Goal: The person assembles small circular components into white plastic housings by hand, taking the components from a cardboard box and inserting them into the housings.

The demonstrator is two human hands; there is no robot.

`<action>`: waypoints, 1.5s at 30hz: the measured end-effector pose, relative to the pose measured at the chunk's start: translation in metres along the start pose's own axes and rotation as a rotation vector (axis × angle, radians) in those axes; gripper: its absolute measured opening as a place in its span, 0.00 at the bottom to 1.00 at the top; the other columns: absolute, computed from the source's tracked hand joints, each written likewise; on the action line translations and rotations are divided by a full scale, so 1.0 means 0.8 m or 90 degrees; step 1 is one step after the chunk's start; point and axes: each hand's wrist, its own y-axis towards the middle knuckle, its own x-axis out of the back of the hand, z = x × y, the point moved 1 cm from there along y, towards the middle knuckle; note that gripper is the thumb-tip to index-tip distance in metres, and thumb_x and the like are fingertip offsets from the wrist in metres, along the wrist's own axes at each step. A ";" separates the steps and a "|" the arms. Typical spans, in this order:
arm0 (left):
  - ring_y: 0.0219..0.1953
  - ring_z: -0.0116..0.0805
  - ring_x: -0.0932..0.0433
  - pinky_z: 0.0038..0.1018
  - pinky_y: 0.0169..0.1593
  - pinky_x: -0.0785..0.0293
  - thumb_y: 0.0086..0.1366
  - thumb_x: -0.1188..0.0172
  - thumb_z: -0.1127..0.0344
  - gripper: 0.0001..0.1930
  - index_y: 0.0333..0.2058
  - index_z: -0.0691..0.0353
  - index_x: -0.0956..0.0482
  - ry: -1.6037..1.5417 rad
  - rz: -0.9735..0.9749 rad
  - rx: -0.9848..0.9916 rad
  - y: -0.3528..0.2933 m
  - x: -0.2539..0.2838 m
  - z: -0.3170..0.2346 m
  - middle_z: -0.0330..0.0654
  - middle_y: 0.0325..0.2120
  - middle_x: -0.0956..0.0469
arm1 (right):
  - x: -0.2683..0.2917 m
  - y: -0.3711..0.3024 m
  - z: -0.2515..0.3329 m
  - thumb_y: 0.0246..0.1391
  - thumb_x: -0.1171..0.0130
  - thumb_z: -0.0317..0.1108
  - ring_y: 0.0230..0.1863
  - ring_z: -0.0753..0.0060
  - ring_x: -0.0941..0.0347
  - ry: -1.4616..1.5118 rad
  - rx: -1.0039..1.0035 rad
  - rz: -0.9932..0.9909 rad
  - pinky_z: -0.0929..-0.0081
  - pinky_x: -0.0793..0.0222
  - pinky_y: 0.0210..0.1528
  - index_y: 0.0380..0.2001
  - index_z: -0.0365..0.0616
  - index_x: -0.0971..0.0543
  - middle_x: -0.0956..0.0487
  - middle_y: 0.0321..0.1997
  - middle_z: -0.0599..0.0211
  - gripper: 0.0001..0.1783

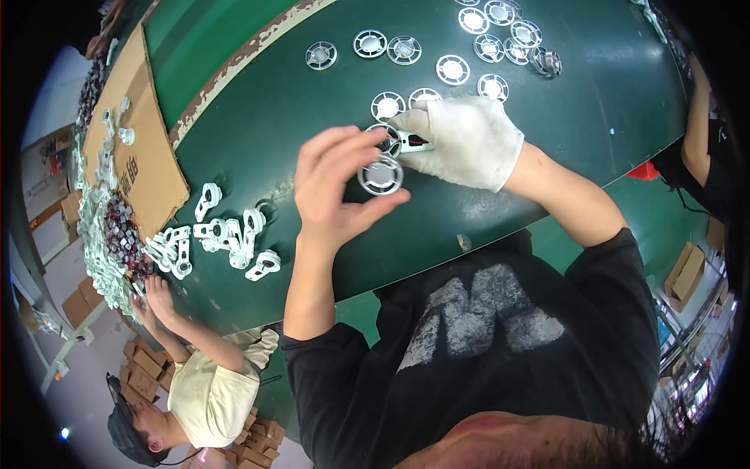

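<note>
My bare left hand [337, 176] grips a round silver spoked disc [381, 177] between thumb and fingers. On my right hand [469, 141] is a white glove; it holds a white plastic housing [414, 143] with a ring-shaped end and thin red and dark wires inside. The disc is just below the housing's ring end, and my left fingertips reach that ring. Whether disc and housing touch, I cannot tell. Two more spoked discs [387, 105] lie just beyond my hands on the dark green table [562, 141], one partly hidden by the glove.
Several spoked discs [489, 48] are spread over the far side. At left lie several white housings [234, 234], a cardboard sheet [148, 133] and a heap of small parts [109, 258]. A co-worker [211, 391] in a cap reaches into that heap; another person's arm [698, 129] shows at right.
</note>
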 end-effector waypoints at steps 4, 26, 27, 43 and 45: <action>0.44 0.40 0.21 0.34 0.45 0.24 0.41 0.20 0.57 0.26 0.40 0.57 0.18 0.112 0.051 -0.049 -0.003 -0.009 -0.004 0.33 0.46 0.14 | -0.003 0.000 -0.005 0.54 0.36 0.46 0.32 0.53 0.17 -0.029 0.030 -0.022 0.57 0.22 0.33 0.41 0.48 0.18 0.17 0.29 0.58 0.16; 0.40 0.42 0.21 0.31 0.42 0.23 0.45 0.22 0.71 0.18 0.36 0.60 0.16 0.022 -0.047 -0.015 -0.008 -0.015 0.010 0.40 0.39 0.17 | -0.003 -0.005 -0.004 0.56 0.38 0.46 0.31 0.54 0.17 -0.033 0.040 -0.038 0.57 0.22 0.33 0.39 0.48 0.18 0.17 0.26 0.59 0.15; 0.40 0.42 0.21 0.31 0.42 0.23 0.45 0.22 0.71 0.18 0.36 0.60 0.16 0.022 -0.047 -0.013 -0.009 -0.016 0.007 0.40 0.39 0.17 | -0.003 -0.004 -0.005 0.56 0.38 0.46 0.32 0.54 0.17 -0.030 0.039 -0.036 0.58 0.22 0.33 0.38 0.48 0.18 0.17 0.26 0.59 0.15; 0.41 0.40 0.22 0.30 0.44 0.23 0.45 0.18 0.61 0.32 0.48 0.66 0.19 0.049 0.005 0.086 -0.011 -0.021 0.000 0.45 0.42 0.23 | -0.012 -0.008 -0.002 0.53 0.34 0.45 0.34 0.55 0.16 0.014 0.036 -0.005 0.59 0.21 0.35 0.39 0.48 0.17 0.16 0.28 0.59 0.15; 0.42 0.39 0.22 0.30 0.44 0.23 0.45 0.18 0.60 0.32 0.49 0.66 0.18 0.025 0.010 0.161 -0.012 -0.023 0.000 0.45 0.42 0.23 | -0.014 -0.007 -0.001 0.54 0.33 0.43 0.35 0.54 0.16 0.024 0.029 -0.004 0.59 0.21 0.37 0.42 0.47 0.18 0.16 0.30 0.59 0.15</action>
